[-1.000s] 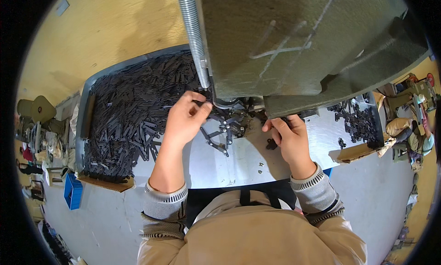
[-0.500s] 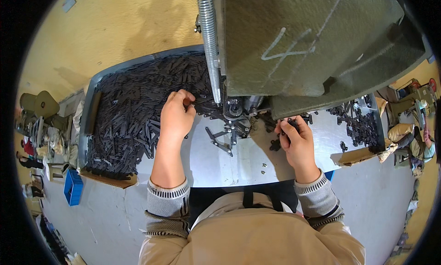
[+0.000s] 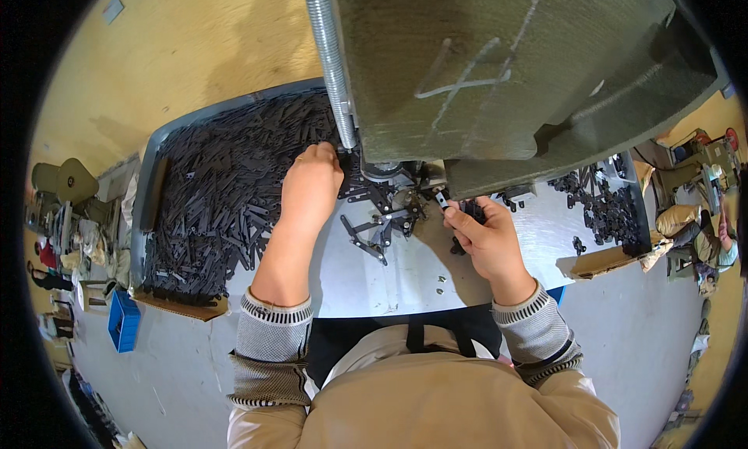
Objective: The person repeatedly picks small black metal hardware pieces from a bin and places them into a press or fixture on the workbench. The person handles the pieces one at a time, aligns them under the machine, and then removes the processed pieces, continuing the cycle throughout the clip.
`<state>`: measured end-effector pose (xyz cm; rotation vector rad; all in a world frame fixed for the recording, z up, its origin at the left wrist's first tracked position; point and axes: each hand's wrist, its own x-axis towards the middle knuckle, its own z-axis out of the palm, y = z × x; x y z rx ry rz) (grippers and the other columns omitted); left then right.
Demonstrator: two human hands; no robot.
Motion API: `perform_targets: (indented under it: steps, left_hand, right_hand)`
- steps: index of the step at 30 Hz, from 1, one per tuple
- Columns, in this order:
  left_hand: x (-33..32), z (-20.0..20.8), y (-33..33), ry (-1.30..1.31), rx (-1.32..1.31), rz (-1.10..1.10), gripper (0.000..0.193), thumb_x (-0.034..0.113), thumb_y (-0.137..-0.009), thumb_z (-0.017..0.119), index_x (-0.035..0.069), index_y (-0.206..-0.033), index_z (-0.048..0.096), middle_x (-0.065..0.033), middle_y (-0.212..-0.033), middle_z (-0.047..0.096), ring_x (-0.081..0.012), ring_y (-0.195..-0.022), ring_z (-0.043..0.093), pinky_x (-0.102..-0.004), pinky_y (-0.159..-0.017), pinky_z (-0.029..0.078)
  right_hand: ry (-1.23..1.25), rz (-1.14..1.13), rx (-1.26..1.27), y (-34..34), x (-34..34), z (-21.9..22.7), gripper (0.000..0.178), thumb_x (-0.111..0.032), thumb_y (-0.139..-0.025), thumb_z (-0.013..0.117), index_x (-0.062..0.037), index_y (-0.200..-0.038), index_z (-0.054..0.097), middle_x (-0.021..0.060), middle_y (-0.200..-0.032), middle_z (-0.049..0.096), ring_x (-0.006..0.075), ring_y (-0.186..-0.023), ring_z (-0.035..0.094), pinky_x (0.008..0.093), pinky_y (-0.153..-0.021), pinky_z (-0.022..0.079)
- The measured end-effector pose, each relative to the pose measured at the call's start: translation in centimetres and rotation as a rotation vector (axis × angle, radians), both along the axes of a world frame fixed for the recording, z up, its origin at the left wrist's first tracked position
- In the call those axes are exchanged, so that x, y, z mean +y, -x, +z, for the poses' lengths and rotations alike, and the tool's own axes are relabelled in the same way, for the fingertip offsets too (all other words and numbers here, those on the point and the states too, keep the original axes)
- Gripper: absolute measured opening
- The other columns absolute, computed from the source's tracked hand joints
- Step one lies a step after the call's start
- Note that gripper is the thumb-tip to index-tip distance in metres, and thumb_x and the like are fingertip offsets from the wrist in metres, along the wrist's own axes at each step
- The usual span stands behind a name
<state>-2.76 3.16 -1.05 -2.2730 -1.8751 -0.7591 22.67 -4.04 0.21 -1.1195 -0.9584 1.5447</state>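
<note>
Grey worktable [image 3: 374,270] under a large green press body [image 3: 506,67]. At left, a tray [image 3: 152,169] heaped with flat black metal strips [image 3: 218,200]. The left hand [image 3: 312,186] rests on the heap's right edge, fingers curled over strips; whether it grasps one cannot be told. Linked black parts [image 3: 372,235] lie between the hands. The right hand [image 3: 487,239] pinches a small black piece [image 3: 470,210], just right of the press tooling [image 3: 401,186] and nearer to it.

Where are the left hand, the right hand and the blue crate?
left hand [image 3: 310,186]: head view, back of the hand, over the black strips.
right hand [image 3: 487,239]: head view, back of the hand.
blue crate [image 3: 123,321]: head view, its side wall.
</note>
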Motion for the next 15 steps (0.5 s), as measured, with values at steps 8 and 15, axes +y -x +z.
perform_targets:
  steps: [8,15]
  left_hand:
    - [-2.9,1.3,-2.9,0.552,-1.534,-0.233,0.017,-0.008,-0.081,0.056,0.000,-0.096,0.055,-0.0077,-0.073,0.061,-0.0136,-0.067,0.063,-0.0248,-0.062,0.053]
    - [-3.4,1.0,-4.4,0.650,-1.548,-0.147,0.018,-0.006,-0.082,0.060,-0.003,-0.100,0.060,-0.0109,-0.082,0.067,-0.0138,-0.067,0.066,-0.0223,-0.060,0.055]
  right_hand:
    - [-0.002,0.049,-0.067,0.2,0.3,0.2,0.017,-0.018,-0.089,0.066,-0.0028,-0.085,0.061,-0.0047,-0.065,0.053,0.0023,-0.053,0.041,0.0193,-0.047,0.031]
    - [0.007,0.071,-0.125,0.4,0.8,0.0,0.018,-0.020,-0.088,0.066,-0.0044,-0.078,0.063,-0.0062,-0.059,0.050,0.0017,-0.051,0.039,0.0194,-0.046,0.029]
